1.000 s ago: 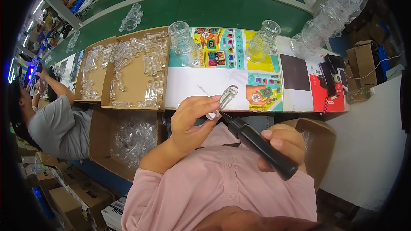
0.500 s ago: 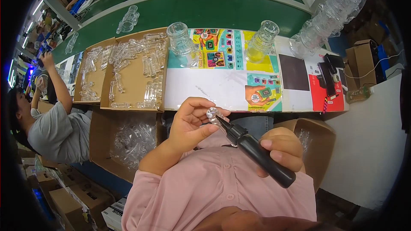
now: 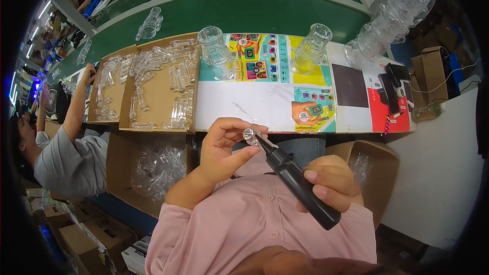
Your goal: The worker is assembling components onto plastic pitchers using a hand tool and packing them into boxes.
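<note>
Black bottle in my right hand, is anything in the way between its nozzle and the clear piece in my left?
Nothing visible is in the way: the nozzle of the black bottle is right at the clear piece, though whether they touch is too small to tell.

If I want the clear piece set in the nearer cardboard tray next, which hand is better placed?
Probably the left hand: it holds the clear piece and is on the cardboard tray's side, while the right hand, farther off, grips the black bottle.
</note>
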`<state>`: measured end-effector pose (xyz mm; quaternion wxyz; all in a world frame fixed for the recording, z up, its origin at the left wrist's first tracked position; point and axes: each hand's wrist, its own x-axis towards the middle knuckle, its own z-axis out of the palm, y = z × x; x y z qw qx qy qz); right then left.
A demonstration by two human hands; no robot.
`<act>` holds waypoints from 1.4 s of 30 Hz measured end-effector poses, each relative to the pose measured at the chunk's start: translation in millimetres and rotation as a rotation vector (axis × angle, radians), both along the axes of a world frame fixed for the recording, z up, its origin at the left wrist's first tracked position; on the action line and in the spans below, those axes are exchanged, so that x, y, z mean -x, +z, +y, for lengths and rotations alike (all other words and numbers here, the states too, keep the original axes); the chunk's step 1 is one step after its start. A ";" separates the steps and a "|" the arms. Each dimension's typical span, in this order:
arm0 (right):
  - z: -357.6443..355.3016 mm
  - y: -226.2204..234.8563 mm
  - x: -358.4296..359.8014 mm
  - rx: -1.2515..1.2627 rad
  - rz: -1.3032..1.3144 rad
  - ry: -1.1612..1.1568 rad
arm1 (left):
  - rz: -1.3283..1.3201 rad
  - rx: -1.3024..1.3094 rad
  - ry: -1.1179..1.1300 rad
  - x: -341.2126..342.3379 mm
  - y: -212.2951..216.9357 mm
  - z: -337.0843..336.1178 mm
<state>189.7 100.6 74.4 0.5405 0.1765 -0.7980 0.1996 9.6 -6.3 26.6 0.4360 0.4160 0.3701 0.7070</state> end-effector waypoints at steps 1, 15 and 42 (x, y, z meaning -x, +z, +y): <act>0.2 -0.6 -0.4 -0.002 -0.006 -0.004 | 0.018 -0.001 0.025 0.0 -0.5 -0.1; 0.2 -7.7 -7.6 0.089 -0.036 -0.069 | 0.160 -0.090 0.105 3.1 -4.8 1.9; 4.9 -5.4 -10.0 0.171 -0.114 -0.082 | -0.071 0.132 -0.065 6.8 1.7 -1.5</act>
